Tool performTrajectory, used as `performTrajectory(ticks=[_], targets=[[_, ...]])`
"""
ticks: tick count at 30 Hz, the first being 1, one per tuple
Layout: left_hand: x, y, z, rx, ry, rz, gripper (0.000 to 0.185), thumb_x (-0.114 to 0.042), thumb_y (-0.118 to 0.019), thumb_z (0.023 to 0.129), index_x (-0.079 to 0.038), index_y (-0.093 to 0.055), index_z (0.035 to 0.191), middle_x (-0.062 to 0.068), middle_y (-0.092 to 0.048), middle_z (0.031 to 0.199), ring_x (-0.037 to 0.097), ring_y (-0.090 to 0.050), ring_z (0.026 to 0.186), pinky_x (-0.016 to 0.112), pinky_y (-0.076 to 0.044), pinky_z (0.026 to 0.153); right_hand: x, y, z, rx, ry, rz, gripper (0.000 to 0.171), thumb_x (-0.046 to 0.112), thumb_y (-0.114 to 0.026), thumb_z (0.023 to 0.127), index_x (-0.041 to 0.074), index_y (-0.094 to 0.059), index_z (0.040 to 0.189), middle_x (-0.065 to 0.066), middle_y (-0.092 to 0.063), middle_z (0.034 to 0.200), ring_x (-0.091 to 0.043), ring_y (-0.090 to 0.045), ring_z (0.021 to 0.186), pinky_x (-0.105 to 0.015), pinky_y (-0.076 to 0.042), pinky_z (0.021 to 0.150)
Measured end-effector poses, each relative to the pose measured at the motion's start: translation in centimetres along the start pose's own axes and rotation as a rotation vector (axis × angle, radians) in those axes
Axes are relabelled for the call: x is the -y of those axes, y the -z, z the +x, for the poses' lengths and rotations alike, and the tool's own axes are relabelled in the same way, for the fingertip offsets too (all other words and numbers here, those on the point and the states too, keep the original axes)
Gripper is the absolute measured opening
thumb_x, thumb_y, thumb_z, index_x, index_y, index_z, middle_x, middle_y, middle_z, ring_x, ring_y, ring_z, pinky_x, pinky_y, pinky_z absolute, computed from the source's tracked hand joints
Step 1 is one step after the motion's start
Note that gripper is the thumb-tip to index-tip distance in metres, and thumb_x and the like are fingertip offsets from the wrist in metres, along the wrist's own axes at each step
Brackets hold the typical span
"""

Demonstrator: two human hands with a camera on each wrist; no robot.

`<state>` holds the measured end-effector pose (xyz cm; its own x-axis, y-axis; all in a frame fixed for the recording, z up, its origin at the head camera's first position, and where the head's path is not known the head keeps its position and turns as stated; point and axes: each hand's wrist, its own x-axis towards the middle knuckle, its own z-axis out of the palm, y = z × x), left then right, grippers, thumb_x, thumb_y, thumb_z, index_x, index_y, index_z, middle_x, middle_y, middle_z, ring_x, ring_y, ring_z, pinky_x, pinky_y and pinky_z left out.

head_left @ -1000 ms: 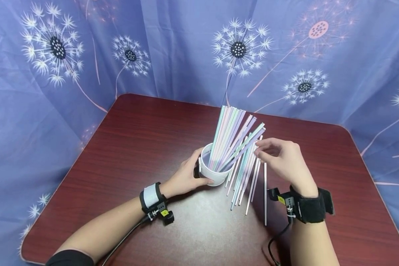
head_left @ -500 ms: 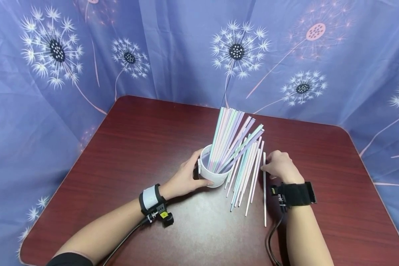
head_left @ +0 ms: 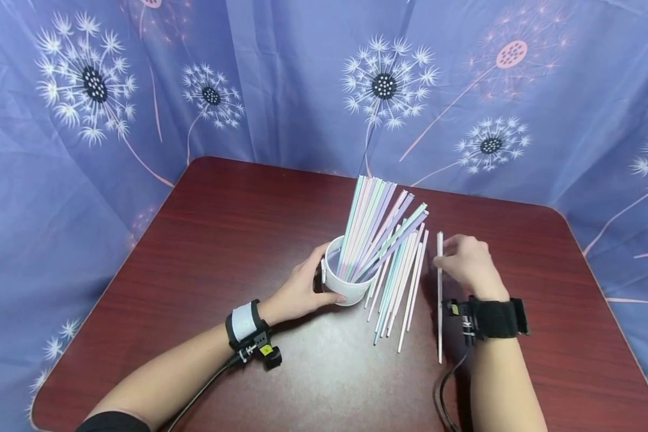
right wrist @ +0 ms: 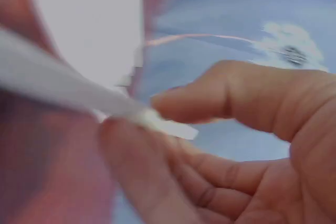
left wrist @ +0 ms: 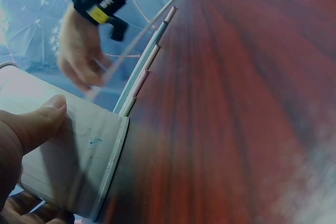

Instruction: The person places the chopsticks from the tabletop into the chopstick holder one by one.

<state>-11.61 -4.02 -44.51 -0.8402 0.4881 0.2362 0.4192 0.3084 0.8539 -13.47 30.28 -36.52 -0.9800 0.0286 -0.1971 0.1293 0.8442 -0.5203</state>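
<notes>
My left hand [head_left: 304, 287] grips a white cup [head_left: 350, 292], its thumb at the near side of the wall. Out of the cup lean several pastel straws [head_left: 375, 225] in pink, mint and lilac, fanned to the right. To the right of the cup, my right hand [head_left: 471, 264] pinches one pale straw [head_left: 440, 306] near its far end. In the right wrist view thumb and fingertips meet on this straw [right wrist: 58, 77], which is blurred. The left wrist view shows the cup [left wrist: 37, 98] tilted in my grasp, with its contents hidden.
Several loose straws [head_left: 402, 294] lie side by side on the dark red table [head_left: 237, 240], between the cup and my right hand. A blue dandelion-print curtain [head_left: 302, 78] surrounds the table's back and sides. A cable [head_left: 443, 396] trails from the right wrist camera.
My right hand came down to the single straw at the far right and now pinches it, shifted slightly right. My left hand and the cup stay in place.
</notes>
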Motion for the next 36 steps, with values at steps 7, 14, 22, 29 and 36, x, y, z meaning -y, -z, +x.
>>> performTrajectory(ticks=[7,14,22,29,36], targets=[[-0.1,0.2,0.3,-0.020,-0.024,0.032,0.105,-0.033,-0.087,0.072,-0.037,-0.021,0.152,-0.008,-0.045,0.144,0.010,-0.046,0.129,0.040,-0.038,0.108,3.1,3.7,-4.2,-0.374,0.299,0.642,0.027,-0.004,-0.065,0.087,-0.007,-0.058,0.113,-0.012,-0.066,0.084,-0.020,-0.069,0.065,-0.029,-0.058,0.059],[-0.1,0.2,0.3,0.002,-0.006,0.027,0.105,-0.033,-0.087,0.073,-0.036,-0.019,0.153,-0.008,-0.043,0.146,0.011,-0.044,0.131,0.039,-0.036,0.110,7.2,4.4,-7.5,-0.480,0.770,1.460,0.036,-0.037,-0.051,0.071,-0.029,-0.043,0.105,-0.033,-0.060,0.090,-0.038,-0.066,0.072,-0.042,-0.058,0.063],[0.1,0.0,0.1,-0.006,-0.015,0.011,0.105,-0.032,-0.087,0.072,-0.037,-0.019,0.152,-0.008,-0.044,0.146,0.010,-0.045,0.130,0.038,-0.037,0.109,9.1,2.2,-7.7,-0.446,0.745,1.032,0.033,-0.025,-0.065,0.075,-0.022,-0.052,0.105,-0.025,-0.065,0.091,-0.026,-0.070,0.076,-0.030,-0.057,0.068],[-0.1,0.0,0.0,0.000,0.003,-0.002,0.106,-0.031,-0.087,0.072,-0.038,-0.019,0.152,-0.007,-0.043,0.146,0.010,-0.045,0.130,0.037,-0.038,0.108,9.1,-0.2,-6.7,-0.327,0.565,0.597,0.014,0.006,-0.072,0.087,0.004,-0.064,0.098,-0.009,-0.073,0.084,-0.019,-0.071,0.074,-0.025,-0.057,0.071],[0.0,0.1,0.0,0.000,0.005,0.018,0.106,-0.034,-0.087,0.072,-0.037,-0.019,0.153,-0.006,-0.044,0.146,0.012,-0.045,0.130,0.039,-0.038,0.109,9.7,-0.8,-6.5,-0.370,0.495,0.483,0.014,0.009,-0.073,0.086,0.009,-0.063,0.095,-0.004,-0.072,0.082,-0.018,-0.071,0.071,-0.021,-0.056,0.072]])
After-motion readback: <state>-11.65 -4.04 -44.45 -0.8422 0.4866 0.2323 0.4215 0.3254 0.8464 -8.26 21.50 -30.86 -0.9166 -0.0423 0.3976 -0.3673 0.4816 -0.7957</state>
